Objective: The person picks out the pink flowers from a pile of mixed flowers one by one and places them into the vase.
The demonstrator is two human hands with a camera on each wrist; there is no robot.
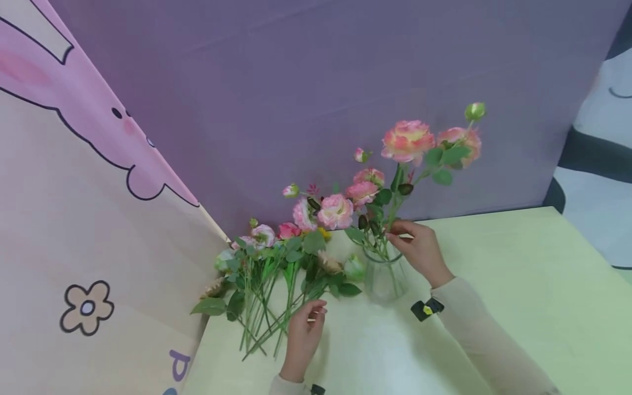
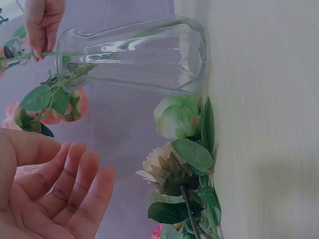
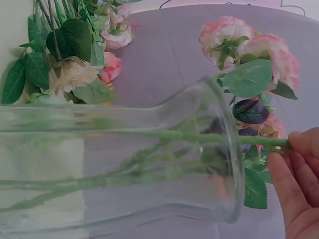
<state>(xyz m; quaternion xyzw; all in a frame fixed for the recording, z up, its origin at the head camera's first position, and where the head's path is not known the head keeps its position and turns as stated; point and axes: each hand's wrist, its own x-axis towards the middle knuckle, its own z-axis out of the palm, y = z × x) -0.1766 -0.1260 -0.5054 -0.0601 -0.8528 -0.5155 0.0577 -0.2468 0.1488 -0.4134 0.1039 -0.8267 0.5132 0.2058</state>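
Tall bloom (image 1: 407, 141) could tip the vase (image 1: 382, 288)

I see the left hand (image 1: 302, 337) empty, fingers loosely bent. Farther, near the table's (image 1: 523, 291) back edge, the right hand (image 1: 417, 252) pinches a stem (image 3: 269, 142) above the vase's mouth. Released while leaning, its top weight could overbalance the glass. Only the head view shows me that bloom.

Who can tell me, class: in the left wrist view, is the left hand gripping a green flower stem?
No: the bare left hand holds nothing, its loosely curved fingers apart from the clear glass vase.
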